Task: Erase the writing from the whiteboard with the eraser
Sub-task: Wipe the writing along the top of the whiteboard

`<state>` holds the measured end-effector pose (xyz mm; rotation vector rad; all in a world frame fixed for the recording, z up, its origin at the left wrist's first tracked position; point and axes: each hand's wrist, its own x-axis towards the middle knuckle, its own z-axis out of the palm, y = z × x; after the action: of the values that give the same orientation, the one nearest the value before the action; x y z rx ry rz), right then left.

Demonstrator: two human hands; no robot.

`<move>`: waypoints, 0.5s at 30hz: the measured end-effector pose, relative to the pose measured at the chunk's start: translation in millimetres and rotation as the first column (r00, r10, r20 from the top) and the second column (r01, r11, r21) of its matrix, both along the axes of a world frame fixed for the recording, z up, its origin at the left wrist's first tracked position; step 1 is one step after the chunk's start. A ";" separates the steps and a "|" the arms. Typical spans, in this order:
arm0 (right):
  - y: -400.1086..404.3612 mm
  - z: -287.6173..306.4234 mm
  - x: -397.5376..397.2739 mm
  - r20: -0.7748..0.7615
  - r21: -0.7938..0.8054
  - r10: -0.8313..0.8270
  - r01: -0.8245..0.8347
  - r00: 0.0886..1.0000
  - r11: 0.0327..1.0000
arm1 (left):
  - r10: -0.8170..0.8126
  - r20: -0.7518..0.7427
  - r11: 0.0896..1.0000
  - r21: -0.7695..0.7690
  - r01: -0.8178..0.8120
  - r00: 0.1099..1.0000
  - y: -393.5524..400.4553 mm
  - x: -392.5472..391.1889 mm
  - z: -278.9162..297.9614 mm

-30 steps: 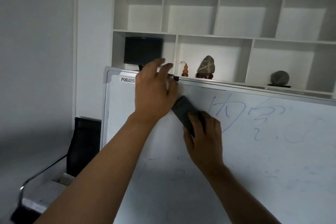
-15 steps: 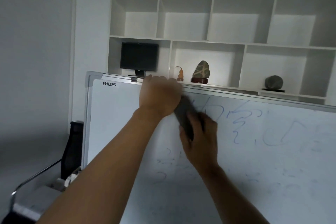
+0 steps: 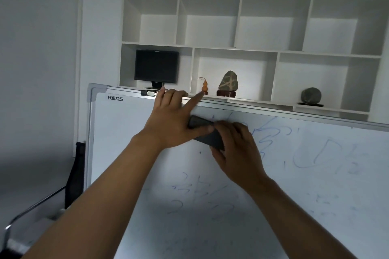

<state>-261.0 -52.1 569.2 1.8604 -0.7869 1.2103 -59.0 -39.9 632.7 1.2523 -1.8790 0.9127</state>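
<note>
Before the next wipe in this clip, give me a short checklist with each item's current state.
1. Eraser in the right hand: ok, fingers curl round it.
2. Eraser flat on the whiteboard: cannot tell, the contact face is hidden.
3. Left hand steadying the board: ok, fingers over the top edge.
4. Left thumb clear of the eraser: not ok, it lies across the eraser's upper end.
5. Writing left to erase: ok, blue strokes remain right of the eraser and below it.
</note>
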 end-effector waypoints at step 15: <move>-9.4 63.0 -33.4 -0.129 0.164 -0.039 0.060 0.991 0.985 | -0.113 -0.039 0.986 -0.127 0.108 0.993 -5.1 -4.7 -11.2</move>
<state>-294.4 -61.5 632.2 2.0185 -0.8830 1.0117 -63.8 -45.0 621.4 1.0751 -1.8073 0.9190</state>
